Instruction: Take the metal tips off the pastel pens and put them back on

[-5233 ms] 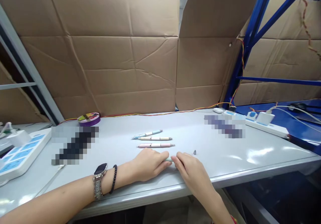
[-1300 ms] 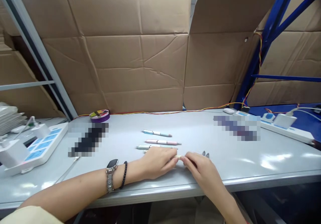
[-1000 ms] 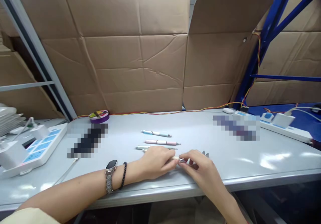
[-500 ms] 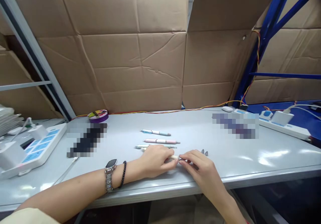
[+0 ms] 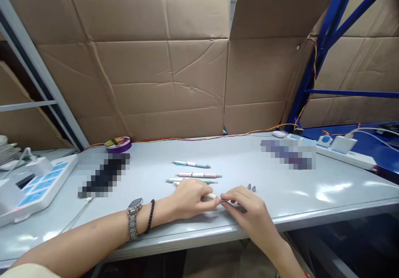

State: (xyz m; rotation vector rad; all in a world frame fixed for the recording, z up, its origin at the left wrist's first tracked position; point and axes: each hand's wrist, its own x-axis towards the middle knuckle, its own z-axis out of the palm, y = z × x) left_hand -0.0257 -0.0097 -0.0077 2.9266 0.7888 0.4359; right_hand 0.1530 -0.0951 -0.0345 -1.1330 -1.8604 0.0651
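My left hand (image 5: 191,199) is closed around a cream-coloured pen (image 5: 212,195), whose barrel end sticks out past the thumb toward the right. Facing that end, my right hand (image 5: 247,205) pinches a small silvery pen part (image 5: 223,200) between thumb and forefinger, mostly covered by the fingertips. Behind the hands lie a blue-and-white pen (image 5: 191,164), a pink pen (image 5: 198,175) and a pale green pen (image 5: 205,181), roughly parallel. Two small grey pieces (image 5: 251,188) rest on the table just beyond my right hand.
On the white table (image 5: 149,157) stand a purple tape roll (image 5: 118,145) at the back left and power strips, left (image 5: 40,186) and right (image 5: 349,155). Blurred-out items lie on both sides. A cardboard wall (image 5: 162,70) closes the back; the table's front edge is near my wrists.
A small gap now shows between the pen's end and my right fingertips, which were touching half a second ago. The whole view has shifted slightly; the other pens lie as before.
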